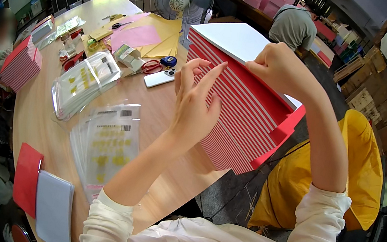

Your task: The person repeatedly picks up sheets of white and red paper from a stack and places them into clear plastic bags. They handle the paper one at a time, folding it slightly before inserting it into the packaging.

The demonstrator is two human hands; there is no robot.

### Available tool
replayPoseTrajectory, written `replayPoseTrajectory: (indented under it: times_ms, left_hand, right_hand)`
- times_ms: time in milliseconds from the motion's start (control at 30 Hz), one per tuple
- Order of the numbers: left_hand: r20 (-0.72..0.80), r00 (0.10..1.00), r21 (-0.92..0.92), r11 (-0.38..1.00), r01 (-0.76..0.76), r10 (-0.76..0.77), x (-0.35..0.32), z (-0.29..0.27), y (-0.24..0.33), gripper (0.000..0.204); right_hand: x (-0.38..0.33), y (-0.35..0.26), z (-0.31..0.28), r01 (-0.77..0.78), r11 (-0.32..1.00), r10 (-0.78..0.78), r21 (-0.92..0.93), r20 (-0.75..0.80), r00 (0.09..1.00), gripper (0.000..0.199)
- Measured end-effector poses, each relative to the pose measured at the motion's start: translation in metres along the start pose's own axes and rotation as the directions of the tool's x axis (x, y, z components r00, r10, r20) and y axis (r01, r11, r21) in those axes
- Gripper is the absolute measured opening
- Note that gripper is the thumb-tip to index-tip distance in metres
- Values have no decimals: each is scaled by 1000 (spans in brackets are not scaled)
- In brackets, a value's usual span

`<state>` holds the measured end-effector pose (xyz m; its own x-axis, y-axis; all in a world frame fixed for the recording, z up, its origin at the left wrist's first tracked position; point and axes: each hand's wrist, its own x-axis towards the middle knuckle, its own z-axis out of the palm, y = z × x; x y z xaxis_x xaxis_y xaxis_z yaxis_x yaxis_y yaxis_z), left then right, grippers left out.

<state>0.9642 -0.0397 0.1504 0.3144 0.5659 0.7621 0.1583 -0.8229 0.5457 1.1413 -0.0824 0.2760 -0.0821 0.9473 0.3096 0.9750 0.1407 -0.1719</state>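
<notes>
I see my left hand point(195, 102), fingers spread, resting flat against the tall stack of red-and-white cards point(240, 111) at the wooden table point(164, 111) edge, while my right hand point(277, 63) pinches the top card's corner; the stack looks full, barely started

White phone point(158, 79), red scissors point(151, 66), desk fan point(181, 0), clear sticker bags point(106, 145), yellow and pink paper sheets point(147, 36), wooden table point(42, 117)
</notes>
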Motion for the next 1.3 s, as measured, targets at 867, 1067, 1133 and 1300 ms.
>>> replayPoseTrajectory:
  times_ms: [867,1067,1133,1300]
  left_hand:
    - [81,987,198,968,-155,141,1,26,1,62]
    - [77,986,164,973,-161,150,0,31,-1,67]
    - [52,987,139,978,-156,150,-1,31,-2,68]
    - [11,989,180,972,-149,150,-6,30,-3,65]
  right_hand:
    - [-4,9,-3,126,992,-126,-28,14,992,30]
    - [-9,0,-5,123,990,-118,-62,78,990,45]
    - [-9,0,-7,118,992,-112,-54,93,989,49]
    - [-9,6,-10,102,995,-101,3,131,986,50]
